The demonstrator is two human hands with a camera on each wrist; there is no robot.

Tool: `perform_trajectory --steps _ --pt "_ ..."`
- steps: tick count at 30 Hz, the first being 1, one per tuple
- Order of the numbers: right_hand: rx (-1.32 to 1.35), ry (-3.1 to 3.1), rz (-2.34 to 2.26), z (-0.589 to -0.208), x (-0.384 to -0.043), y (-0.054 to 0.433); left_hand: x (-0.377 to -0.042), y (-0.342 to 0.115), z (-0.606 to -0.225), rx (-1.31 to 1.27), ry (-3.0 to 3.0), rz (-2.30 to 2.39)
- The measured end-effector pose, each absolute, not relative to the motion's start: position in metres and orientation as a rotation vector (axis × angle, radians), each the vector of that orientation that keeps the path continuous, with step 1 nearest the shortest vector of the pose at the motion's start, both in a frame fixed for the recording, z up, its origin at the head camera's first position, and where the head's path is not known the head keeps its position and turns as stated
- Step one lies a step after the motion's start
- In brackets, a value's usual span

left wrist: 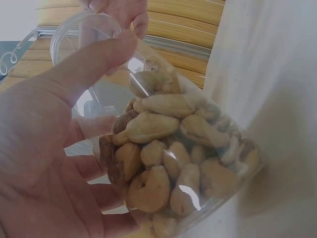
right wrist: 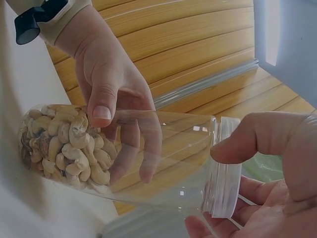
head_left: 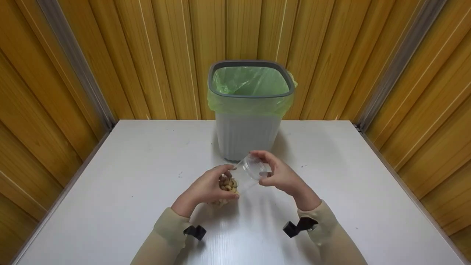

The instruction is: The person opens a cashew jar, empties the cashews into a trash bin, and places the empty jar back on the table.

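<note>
A clear plastic jar (right wrist: 171, 163) lies tilted over the table, its lower part filled with cashews (right wrist: 72, 148). My left hand (head_left: 208, 187) grips the jar's body, thumb on one side and fingers round the other. At the upper right end sits a clear screw lid (right wrist: 227, 168), in line with the jar's mouth. Thumb and fingers of my right hand (head_left: 281, 176) hold this lid by its rim. Whether the threads are engaged, I cannot tell. The cashews (left wrist: 163, 153) rest toward the jar's base in the left wrist view.
Behind the hands stands a grey trash bin (head_left: 248, 132) with a dark rim and a green liner bag (head_left: 254, 105) folded over it. The white table (head_left: 154, 147) is bounded by wood-look panels (head_left: 173, 55) at the back and sides.
</note>
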State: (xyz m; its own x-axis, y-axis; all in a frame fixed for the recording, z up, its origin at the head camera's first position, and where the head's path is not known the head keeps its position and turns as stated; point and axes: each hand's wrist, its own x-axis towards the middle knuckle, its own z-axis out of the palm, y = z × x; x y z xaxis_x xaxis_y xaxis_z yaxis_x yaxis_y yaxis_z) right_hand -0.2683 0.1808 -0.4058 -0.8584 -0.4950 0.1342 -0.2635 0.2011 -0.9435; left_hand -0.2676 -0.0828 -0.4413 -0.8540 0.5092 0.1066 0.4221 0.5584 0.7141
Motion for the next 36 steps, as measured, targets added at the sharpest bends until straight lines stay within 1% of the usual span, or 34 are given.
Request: perform_trajectory --steps 6,26,36 --pt "-0.768 2.253 -1.773 -0.4065 -0.2684 0.181 -0.2681 -0.0832 -0.442 0.801 2.663 1.18" --pt "-0.779 2.288 -1.732 -0.4049 -0.2693 0.1843 -0.2676 -0.0836 -0.4416 0.781 2.652 1.186" --pt "-0.762 2.285 -1.736 -0.4015 -0.2696 0.1879 -0.2691 -0.0837 -0.4433 0.849 2.662 1.206"
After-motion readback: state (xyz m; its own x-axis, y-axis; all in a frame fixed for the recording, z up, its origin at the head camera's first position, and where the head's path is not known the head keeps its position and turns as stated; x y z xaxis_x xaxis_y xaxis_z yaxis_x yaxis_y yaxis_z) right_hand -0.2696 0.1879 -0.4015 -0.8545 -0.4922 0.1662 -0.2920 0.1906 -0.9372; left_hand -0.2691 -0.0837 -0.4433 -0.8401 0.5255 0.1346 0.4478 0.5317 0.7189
